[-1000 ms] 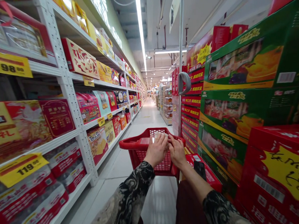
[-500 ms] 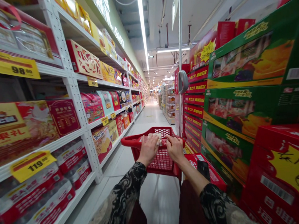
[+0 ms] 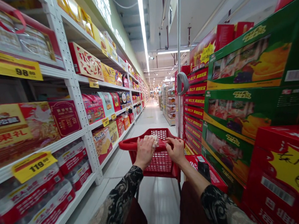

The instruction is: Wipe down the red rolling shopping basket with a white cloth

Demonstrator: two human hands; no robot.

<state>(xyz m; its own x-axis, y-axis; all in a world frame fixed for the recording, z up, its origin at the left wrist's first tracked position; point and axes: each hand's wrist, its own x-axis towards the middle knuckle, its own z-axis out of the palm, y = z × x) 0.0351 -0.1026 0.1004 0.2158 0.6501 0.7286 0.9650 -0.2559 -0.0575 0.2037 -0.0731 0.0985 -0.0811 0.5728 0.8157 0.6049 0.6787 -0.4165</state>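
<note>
A red plastic shopping cart [image 3: 162,158] stands in front of me in a supermarket aisle. My left hand [image 3: 146,150] is closed over its handle bar [image 3: 127,145] and also clutches a crumpled white tissue [image 3: 152,139]. Just to the right, my right hand [image 3: 176,150] is wrapped round the same bar. Both arms wear dark patterned sleeves.
White shelves [image 3: 74,93] with boxed goods and yellow price tags [image 3: 32,164] line the left. Stacked green and red cartons [image 3: 243,109] crowd the right, close to the cart. A metal pole [image 3: 178,56] rises beside them. The pale tiled aisle floor [image 3: 152,115] runs ahead.
My two hands have moved apart along the handle bar. The cart and view have shifted slightly forward down the aisle.
</note>
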